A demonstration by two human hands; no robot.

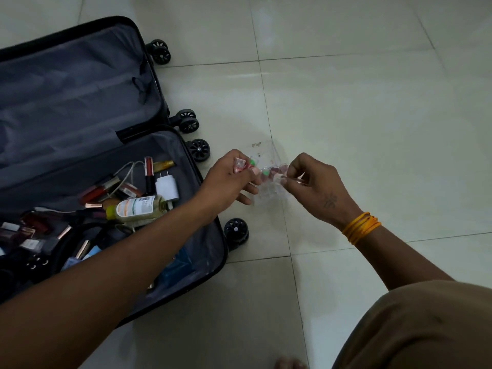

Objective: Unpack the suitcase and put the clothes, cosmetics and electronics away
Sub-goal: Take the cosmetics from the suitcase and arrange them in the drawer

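Near the middle of the frame, 2 hands are working at a clear plastic box (267, 166) over the white floor (372, 102). The left hand (229, 179) is pinching small pink and green pieces, fingers curled. The right hand (314, 187) is pinching a pale piece at the box. The open suitcase (80, 102) is lying at left, holding a bottle (135, 209), a white charger (166, 186) and lipsticks (101, 190).
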